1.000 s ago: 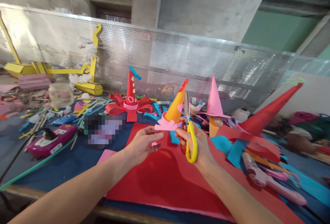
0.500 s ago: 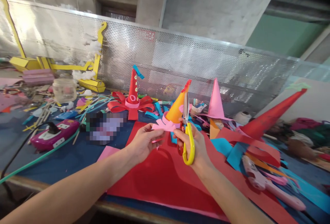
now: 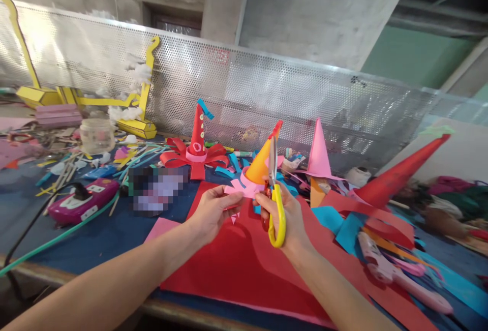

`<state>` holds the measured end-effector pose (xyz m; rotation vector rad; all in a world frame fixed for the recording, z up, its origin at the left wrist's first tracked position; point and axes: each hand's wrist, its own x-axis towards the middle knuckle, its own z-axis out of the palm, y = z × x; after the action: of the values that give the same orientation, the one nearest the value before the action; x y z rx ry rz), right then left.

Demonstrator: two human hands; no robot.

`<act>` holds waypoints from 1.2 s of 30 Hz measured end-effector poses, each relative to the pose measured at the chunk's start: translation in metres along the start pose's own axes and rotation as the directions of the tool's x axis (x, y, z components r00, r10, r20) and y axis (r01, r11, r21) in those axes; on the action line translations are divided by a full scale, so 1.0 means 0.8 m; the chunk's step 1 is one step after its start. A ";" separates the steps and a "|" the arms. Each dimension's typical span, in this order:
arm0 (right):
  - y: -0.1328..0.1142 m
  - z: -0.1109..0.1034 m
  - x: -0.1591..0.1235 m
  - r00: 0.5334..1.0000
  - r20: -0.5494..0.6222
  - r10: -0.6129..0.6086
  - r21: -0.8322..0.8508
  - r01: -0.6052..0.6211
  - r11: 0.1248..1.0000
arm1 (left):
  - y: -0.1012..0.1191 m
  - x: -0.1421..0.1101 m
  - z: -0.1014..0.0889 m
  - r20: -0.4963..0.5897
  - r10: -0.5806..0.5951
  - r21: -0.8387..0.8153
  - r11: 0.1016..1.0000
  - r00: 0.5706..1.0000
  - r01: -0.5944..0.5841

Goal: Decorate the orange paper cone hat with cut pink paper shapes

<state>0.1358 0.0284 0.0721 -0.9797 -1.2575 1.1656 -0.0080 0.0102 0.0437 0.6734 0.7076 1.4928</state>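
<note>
Between thumb and fingers, my left hand (image 3: 211, 214) pinches a small pink paper piece (image 3: 246, 188) with narrow points along its edges. My right hand (image 3: 290, 219) has scissors (image 3: 281, 214) with a yellow handle hooked in it, blades pointing up. That hand's thumb and fingertips also touch the right end of the pink piece. Just behind stands an orange paper cone (image 3: 260, 163) with a red tip. Below both hands lies a large red sheet (image 3: 244, 275). How the cut edges run behind my fingers is partly hidden.
A red cone hat (image 3: 197, 132) with curled strips, a pink cone hat (image 3: 318, 153) and a long red cone (image 3: 404, 168) stand around. A pink glue gun (image 3: 404, 275) lies right; a purple power strip (image 3: 84, 201) with cords lies left. A perforated metal panel (image 3: 229, 97) runs behind.
The scissors have tilted slightly, their handle shifting a little left and down. Both hands keep hold of the pink piece, and the whole view has shifted slightly.
</note>
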 end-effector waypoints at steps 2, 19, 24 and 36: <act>0.000 0.000 0.000 1.000 -0.008 -0.001 0.007 0.001 1.000 | 0.000 -0.001 0.000 0.006 -0.005 -0.002 1.000 1.000 0.005; 0.004 -0.004 0.006 1.000 -0.004 0.018 0.071 -0.018 0.997 | 0.005 -0.001 0.002 -0.075 -0.036 -0.011 0.999 0.997 0.035; 0.003 -0.004 0.006 1.000 -0.024 0.019 0.059 -0.017 0.998 | 0.005 -0.002 0.002 -0.081 -0.044 -0.007 0.999 0.996 0.044; 0.002 0.001 0.002 1.000 -0.024 -0.004 0.016 0.005 1.000 | -0.003 -0.002 0.003 0.010 -0.018 -0.050 0.999 1.000 0.019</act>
<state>0.1349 0.0305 0.0707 -0.9765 -1.2290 1.1554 -0.0047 0.0086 0.0433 0.6343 0.6654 1.4844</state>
